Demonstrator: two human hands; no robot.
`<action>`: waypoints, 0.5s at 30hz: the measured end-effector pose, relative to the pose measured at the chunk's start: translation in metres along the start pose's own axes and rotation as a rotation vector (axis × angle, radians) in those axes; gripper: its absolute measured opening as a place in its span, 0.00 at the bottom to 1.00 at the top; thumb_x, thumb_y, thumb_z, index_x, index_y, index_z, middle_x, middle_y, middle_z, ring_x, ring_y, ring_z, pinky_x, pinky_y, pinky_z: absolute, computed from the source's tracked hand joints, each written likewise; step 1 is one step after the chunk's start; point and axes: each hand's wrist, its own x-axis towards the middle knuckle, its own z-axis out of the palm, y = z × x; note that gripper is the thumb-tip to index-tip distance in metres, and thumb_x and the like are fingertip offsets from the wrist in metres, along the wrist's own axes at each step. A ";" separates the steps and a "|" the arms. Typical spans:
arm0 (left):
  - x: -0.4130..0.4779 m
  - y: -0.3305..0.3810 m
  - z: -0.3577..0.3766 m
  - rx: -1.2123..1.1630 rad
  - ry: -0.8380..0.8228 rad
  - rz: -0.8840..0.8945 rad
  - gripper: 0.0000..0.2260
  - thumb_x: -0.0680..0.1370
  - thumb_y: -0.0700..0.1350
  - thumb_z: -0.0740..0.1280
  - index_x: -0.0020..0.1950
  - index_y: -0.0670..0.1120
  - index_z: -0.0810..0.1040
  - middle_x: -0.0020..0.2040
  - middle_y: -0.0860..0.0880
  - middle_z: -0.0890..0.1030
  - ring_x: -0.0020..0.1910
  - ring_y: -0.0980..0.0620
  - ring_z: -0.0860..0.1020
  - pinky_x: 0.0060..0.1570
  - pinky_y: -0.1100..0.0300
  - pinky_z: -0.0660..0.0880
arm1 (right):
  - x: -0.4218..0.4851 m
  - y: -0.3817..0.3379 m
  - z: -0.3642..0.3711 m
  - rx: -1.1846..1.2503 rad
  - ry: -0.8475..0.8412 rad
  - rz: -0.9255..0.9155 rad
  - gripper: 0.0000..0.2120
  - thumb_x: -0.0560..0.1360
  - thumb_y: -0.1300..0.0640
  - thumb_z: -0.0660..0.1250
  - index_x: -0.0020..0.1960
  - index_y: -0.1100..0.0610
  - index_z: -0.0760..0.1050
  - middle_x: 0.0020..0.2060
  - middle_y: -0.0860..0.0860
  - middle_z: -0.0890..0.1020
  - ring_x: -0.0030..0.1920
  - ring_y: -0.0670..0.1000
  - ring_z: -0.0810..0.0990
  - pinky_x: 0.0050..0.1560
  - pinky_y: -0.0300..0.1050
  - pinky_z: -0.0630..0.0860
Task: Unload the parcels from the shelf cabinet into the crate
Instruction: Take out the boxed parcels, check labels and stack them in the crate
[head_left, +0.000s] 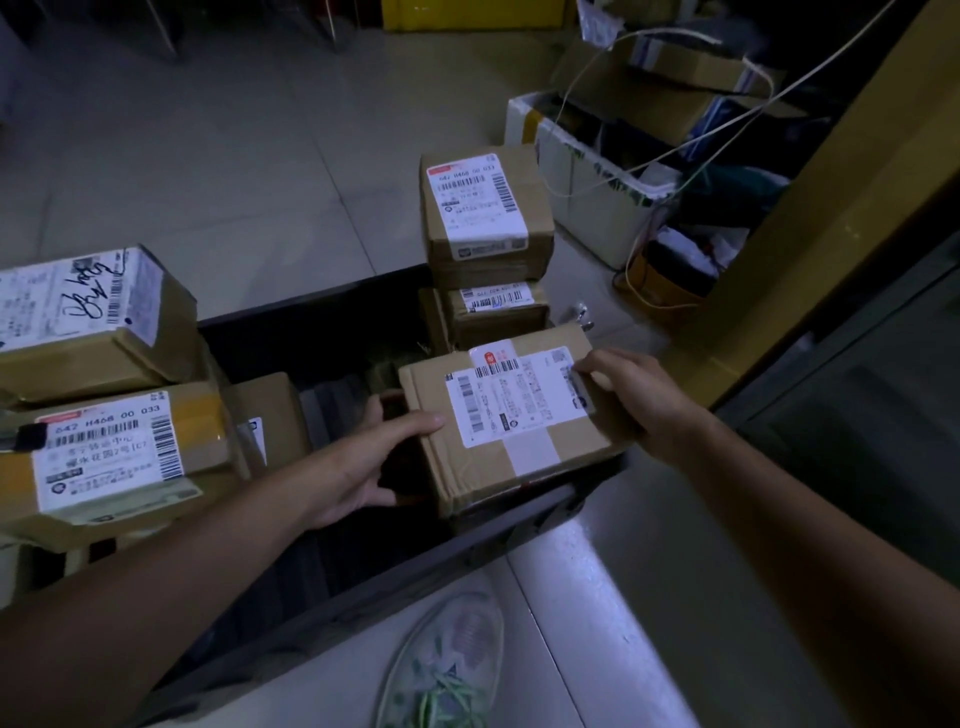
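At nine o'clock in my view a brown parcel (88, 322) carries a white label scrawled over in black marker that I cannot read. It lies on a second parcel (109, 457) whose label reads "642 H468 00 033" above barcodes and Chinese print. A plain small box (270, 415) stands just beside that one, toward three o'clock. All of these sit in the dark crate (415, 566), which runs across the middle. At twelve o'clock a top parcel (483, 208) shows what looks like the same "642 H468 00 033" code and rests on a lower parcel (493, 306) with a barcode strip. The held parcel (509, 415) lies flat over the crate's right end, its white label and red sticker too fine to read; I cannot tell whether it rests on anything. At six o'clock a pale shoe (452, 660) stands on the tiled floor, at one o'clock a white foam box (582, 197) holds clutter under a loose cable (675, 150), and a yellow cabinet frame (831, 208) rises at two o'clock. My left hand (363, 457) grasps the held parcel's left edge, thumb on top, fingers hidden below. My right hand (639, 395) clasps the right edge, fingers curled over the label.
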 end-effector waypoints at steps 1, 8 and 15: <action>0.000 -0.002 0.000 0.000 -0.005 -0.003 0.33 0.60 0.55 0.77 0.62 0.58 0.69 0.62 0.48 0.78 0.60 0.46 0.79 0.48 0.43 0.81 | 0.000 0.001 0.000 -0.013 -0.006 0.001 0.11 0.77 0.54 0.68 0.58 0.55 0.81 0.43 0.54 0.85 0.41 0.52 0.85 0.32 0.38 0.75; 0.006 -0.009 0.004 -0.010 -0.010 -0.048 0.33 0.61 0.56 0.77 0.63 0.58 0.69 0.63 0.47 0.78 0.61 0.45 0.78 0.46 0.45 0.82 | 0.003 -0.001 0.000 -0.121 0.002 -0.053 0.16 0.79 0.57 0.66 0.66 0.55 0.77 0.43 0.50 0.83 0.42 0.48 0.83 0.36 0.38 0.77; 0.014 -0.013 0.001 0.068 -0.012 -0.076 0.41 0.54 0.62 0.76 0.65 0.60 0.67 0.66 0.50 0.75 0.66 0.44 0.73 0.43 0.52 0.80 | 0.012 0.007 -0.001 -0.181 0.006 -0.079 0.12 0.78 0.62 0.67 0.61 0.56 0.80 0.42 0.48 0.84 0.36 0.43 0.83 0.29 0.33 0.76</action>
